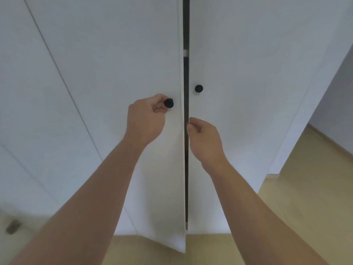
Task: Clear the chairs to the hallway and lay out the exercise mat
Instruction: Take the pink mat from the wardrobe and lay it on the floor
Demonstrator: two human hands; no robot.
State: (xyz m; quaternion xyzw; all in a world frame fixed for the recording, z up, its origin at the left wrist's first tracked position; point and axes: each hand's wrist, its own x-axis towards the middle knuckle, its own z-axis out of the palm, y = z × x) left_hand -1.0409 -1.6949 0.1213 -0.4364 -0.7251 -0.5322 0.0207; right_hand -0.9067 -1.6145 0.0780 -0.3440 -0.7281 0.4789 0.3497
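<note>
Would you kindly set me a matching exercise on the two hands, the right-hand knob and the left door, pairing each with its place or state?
Things:
1. left hand
2. right hand
3. right-hand knob
4. left door

Places or states:
A. no hand on it
B. grips the left-hand knob
C. ajar, its lower corner swung outward
D. fingers curled beside the dark gap between the doors

Pairs: 1-B; 2-D; 3-A; 4-C.

White cupboard doors [114, 54], black knobs [198, 88]
</note>
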